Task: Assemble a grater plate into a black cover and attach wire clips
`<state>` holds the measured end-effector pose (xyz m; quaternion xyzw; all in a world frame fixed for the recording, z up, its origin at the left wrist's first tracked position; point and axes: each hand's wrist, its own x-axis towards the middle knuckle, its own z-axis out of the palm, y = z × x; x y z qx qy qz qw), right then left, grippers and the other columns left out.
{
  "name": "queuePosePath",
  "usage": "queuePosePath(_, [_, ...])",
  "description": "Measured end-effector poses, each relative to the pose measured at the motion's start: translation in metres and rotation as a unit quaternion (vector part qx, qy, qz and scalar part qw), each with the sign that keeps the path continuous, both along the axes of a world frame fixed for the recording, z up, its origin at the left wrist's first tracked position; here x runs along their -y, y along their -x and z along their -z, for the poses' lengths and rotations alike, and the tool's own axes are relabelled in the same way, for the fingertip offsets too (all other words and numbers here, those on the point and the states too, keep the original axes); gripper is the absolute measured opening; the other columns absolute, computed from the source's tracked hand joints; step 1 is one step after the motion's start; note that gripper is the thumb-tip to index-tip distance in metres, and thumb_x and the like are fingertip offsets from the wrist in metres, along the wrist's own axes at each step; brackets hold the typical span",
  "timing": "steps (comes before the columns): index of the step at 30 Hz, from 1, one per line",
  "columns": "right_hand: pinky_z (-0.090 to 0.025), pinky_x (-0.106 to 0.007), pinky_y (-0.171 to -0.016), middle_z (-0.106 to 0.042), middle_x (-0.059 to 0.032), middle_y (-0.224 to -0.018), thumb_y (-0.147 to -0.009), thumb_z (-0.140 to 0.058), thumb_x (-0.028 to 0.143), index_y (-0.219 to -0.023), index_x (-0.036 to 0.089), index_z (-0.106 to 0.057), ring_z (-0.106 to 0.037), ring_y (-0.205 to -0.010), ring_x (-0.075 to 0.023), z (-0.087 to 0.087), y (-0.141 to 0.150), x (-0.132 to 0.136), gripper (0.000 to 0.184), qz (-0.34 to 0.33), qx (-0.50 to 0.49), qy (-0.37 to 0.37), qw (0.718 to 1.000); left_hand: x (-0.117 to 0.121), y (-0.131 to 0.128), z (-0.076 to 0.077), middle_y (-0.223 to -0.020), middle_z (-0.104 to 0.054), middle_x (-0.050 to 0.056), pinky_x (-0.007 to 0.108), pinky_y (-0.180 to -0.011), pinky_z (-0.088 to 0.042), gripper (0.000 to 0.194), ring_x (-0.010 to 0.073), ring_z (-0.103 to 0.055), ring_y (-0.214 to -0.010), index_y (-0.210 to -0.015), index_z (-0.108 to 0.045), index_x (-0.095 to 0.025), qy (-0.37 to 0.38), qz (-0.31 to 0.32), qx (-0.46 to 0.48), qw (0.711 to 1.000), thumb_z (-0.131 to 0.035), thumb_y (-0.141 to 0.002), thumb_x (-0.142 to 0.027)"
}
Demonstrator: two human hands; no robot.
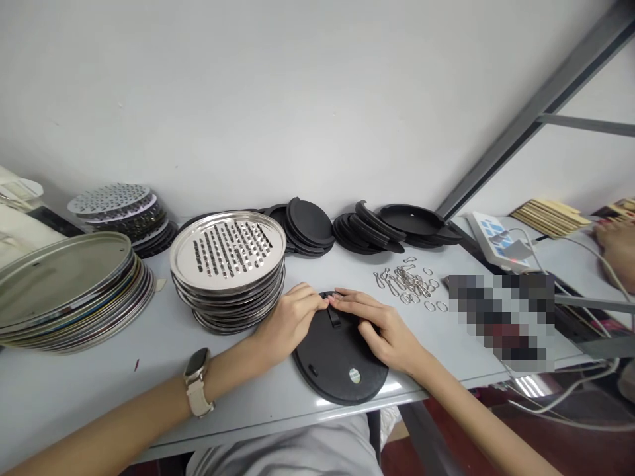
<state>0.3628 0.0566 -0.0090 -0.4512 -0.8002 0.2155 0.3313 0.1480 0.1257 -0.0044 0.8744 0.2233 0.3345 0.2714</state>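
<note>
A black round disc lies flat at the front edge of the table, with a short black strap, a small slot and a pale round sticker on its face. My left hand comes in from the left, its fingers pinched together at the disc's far rim. From the right, my right hand reaches over the disc, and its fingertips meet those of the left at that same rim. Whatever sits between the fingertips is too small and covered to make out. Right of the disc lies a pile of metal clips and split rings.
A stack of round metal plates with bumpy slots stands left of the disc. Farther left are a larger stack of discs and patterned discs. Black round pieces line the wall. A power strip and cables lie right.
</note>
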Motion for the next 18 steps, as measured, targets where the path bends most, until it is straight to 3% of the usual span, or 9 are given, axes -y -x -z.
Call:
queuePosePath(9, [-0.038,-0.041,-0.109,-0.060,-0.0034,-0.130,-0.089,-0.040,0.008,-0.130,0.028,-0.057,-0.049,-0.127,-0.0211,-0.003,0.001,-0.001,0.049,0.020,-0.034,0.024,0.999,0.003,-0.002,0.001,-0.085,-0.060,0.004,0.027,-0.078,-0.047,0.019,0.0154,-0.057,-0.085,-0.087,-0.063,-0.014,-0.009,-0.019,-0.013,1.000,-0.048,-0.093,-0.005])
queuePosePath(18, [-0.045,-0.035,-0.098,-0.061,-0.0055,-0.112,-0.093,-0.055,0.026,-0.112,0.028,-0.068,-0.057,-0.110,-0.0200,-0.011,0.003,-0.010,0.024,0.051,-0.058,0.053,0.996,0.006,0.002,0.001,-0.091,-0.062,0.003,0.028,-0.084,-0.047,0.014,0.0158,-0.057,-0.092,-0.094,-0.064,-0.017,-0.009,-0.036,-0.011,0.999,-0.052,-0.093,-0.010])
